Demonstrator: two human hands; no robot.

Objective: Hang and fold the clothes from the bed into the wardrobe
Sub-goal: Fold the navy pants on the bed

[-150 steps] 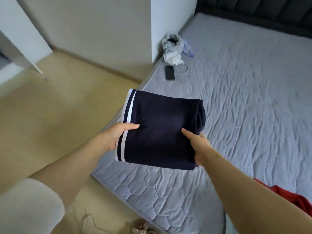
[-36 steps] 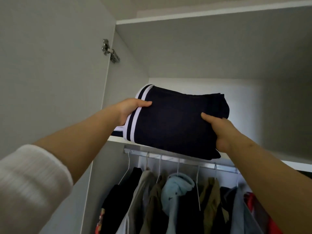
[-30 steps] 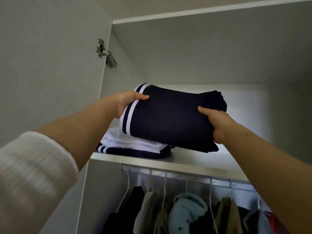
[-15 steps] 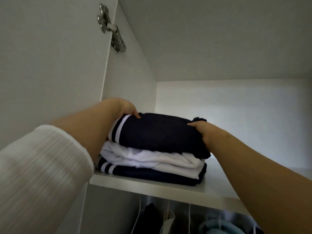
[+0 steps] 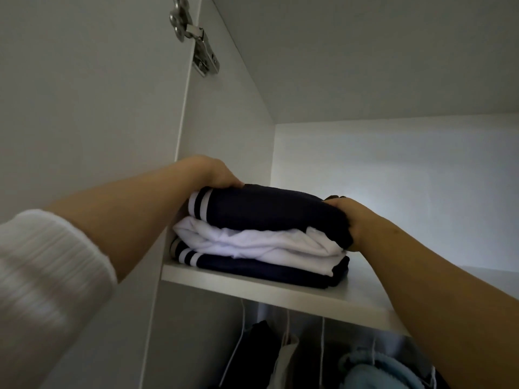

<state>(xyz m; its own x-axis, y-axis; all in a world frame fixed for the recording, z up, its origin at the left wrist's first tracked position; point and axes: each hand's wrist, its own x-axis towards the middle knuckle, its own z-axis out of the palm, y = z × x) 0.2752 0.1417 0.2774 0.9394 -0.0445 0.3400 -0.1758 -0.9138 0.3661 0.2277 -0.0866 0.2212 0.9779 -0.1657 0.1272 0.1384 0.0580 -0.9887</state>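
As the folded navy garment (image 5: 266,209) belongs on top of the pile, I hold it by both ends where it sits on the upper shelf (image 5: 337,296) of the wardrobe (image 5: 230,122), tucked into the left corner by the side wall. My left hand (image 5: 219,174) curls over its left end, just above two white stripes. My right hand (image 5: 348,220) wraps round its right end, fingers bent about the cloth. Gripping both ends, I judge, stops the fold from slipping as it settles.

Counted: three folded pieces in one stack, with a white garment (image 5: 252,242) between the top one and a lower navy garment (image 5: 252,269), also striped, lying on the shelf. One metal hinge (image 5: 196,43) above. Below hang clothes, including something light blue (image 5: 365,372), too dim to count
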